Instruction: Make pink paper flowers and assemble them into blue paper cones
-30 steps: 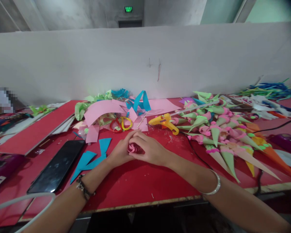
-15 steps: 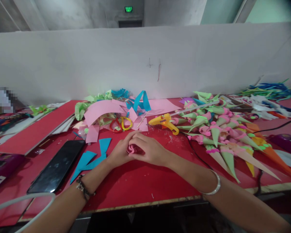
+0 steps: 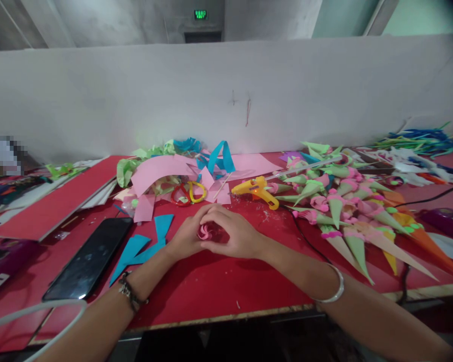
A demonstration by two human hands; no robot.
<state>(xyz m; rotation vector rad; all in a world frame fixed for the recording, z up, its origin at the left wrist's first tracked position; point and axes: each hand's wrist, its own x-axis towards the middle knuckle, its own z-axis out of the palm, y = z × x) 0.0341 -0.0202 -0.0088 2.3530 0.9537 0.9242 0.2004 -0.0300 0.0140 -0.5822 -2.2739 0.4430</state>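
Both hands meet at the middle of the red table (image 3: 211,286). A small pink rolled paper flower (image 3: 205,231) sits between them. My left hand (image 3: 186,236) cups it from the left with curled fingers. My right hand (image 3: 234,234) wraps it from the right, fingers bent over the top. A yellow glue gun (image 3: 254,189) lies just beyond my right hand.
A black phone (image 3: 88,257) and blue paper pieces (image 3: 145,244) lie to the left. Scissors with red and yellow handles (image 3: 189,192) sit among pink paper scraps (image 3: 158,173). A pile of green and pink paper cones (image 3: 343,206) fills the right side. A black cord (image 3: 305,236) runs by my right forearm.
My fingers have shifted slightly around the pink flower, which has turned a little. The arms and everything else stay where they were.
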